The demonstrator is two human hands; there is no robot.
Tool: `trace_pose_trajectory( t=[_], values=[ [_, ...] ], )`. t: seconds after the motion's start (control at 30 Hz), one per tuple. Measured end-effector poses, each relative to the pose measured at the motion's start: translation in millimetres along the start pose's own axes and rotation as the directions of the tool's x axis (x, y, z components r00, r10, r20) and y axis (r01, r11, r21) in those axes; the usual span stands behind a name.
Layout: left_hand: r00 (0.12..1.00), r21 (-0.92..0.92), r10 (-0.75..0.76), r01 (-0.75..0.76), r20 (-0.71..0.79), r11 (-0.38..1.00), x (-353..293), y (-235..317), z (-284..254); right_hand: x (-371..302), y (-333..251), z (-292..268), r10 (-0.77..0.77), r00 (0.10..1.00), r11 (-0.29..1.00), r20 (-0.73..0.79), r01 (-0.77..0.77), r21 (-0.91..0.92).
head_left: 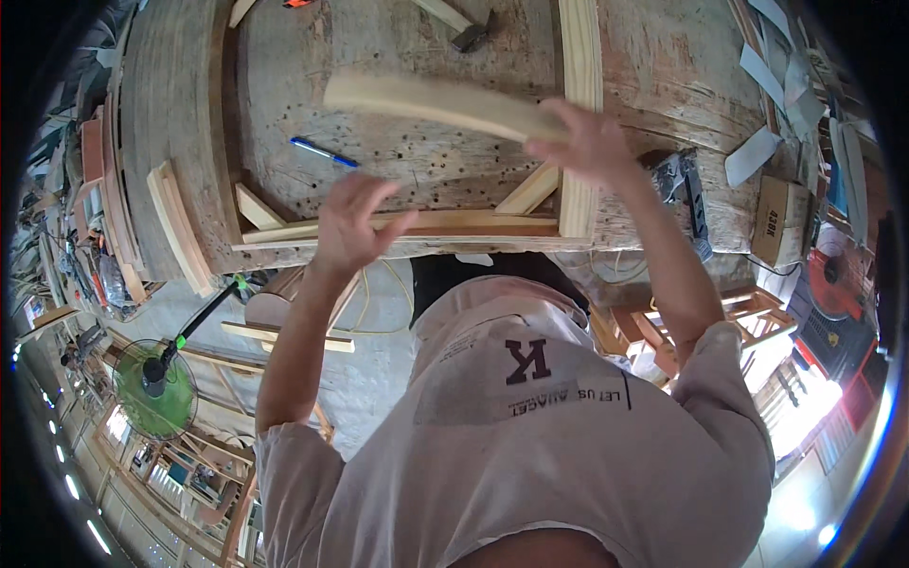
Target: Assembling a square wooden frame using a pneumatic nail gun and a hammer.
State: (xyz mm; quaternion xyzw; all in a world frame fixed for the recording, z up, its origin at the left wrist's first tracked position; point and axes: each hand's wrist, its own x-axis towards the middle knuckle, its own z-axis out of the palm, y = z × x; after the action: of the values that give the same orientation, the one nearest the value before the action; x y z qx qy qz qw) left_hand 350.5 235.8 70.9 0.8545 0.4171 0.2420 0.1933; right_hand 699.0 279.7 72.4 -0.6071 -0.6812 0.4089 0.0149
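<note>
My right hand point(595, 147) grips one end of a pale, slightly curved wooden slat point(426, 102). Raised over the workbench, the slat points to the left and is blurred by motion. Below it lies a rectangular wooden frame point(580, 85), with short diagonal corner braces point(527, 191) at its two near corners. My left hand point(353, 222) hovers over the frame's near rail, fingers apart and nothing in them. Just beyond those fingers, a blue pen point(324, 151) rests on the bench top inside the frame.
A hammer point(469, 36) lies at the far side inside the frame. To the right are a power tool point(689, 194) and a cardboard box point(781, 221). Loose wood strips point(180, 227) lean at the bench's left edge. A green fan point(156, 388) stands at lower left.
</note>
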Motion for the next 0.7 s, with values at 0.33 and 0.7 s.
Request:
trace_pose_trajectory(
  t=[0.33,0.7],
  values=[
    [0.851,0.101,-0.22,0.195,0.477,0.976,10,38,103,-62,37,59,-0.363,0.863,0.931,-0.35,0.351,-0.099],
    [0.861,0.085,-0.203,0.184,0.466,0.979,-5,64,131,-151,147,41,0.311,0.732,0.932,-0.606,-0.111,0.345]
  ],
)
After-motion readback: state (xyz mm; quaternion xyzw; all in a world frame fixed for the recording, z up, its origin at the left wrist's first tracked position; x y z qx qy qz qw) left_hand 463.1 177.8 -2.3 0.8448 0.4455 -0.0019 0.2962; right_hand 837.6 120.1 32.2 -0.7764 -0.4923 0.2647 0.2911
